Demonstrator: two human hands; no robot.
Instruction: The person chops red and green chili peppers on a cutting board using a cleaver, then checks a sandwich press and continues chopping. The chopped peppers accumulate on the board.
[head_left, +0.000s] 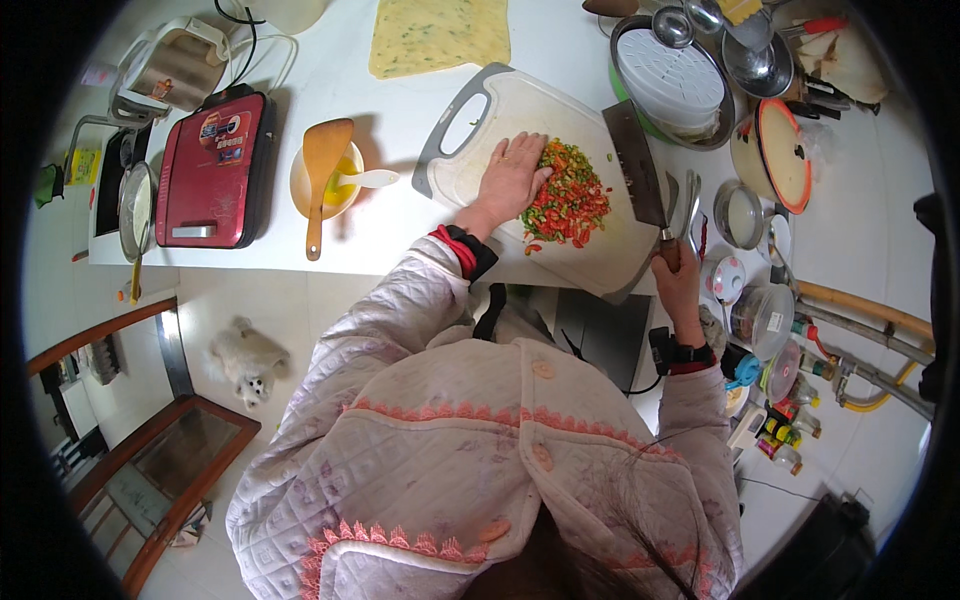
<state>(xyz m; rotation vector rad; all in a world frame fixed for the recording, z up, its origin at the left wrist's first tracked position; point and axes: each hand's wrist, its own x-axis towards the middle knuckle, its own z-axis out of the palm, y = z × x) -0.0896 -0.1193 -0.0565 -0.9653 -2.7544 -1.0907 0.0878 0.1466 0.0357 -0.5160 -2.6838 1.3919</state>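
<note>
My right hand (676, 279) grips the wooden handle of a dark-bladed cleaver (632, 161), whose blade lies over the right edge of a cutting board (480, 187). A heap of chopped red and green chili peppers (566, 196) is spread across the board's middle. Against the heap's left side rests my left hand (514, 180), palm down, fingers extended and nothing held. The board is pale with a grey rim and a cut-out handle at its upper left. Its near corner reaches past the table's front edge.
Left of the board, a wooden spatula (321, 195) and a white spoon lie across a bowl of yellow liquid (349, 180). Farther left stands a red electric griddle (214, 172). A flat dough sheet (442, 34) lies behind. Pots, a steamer (670, 79) and jars crowd the right. A white dog (244, 364) is on the floor.
</note>
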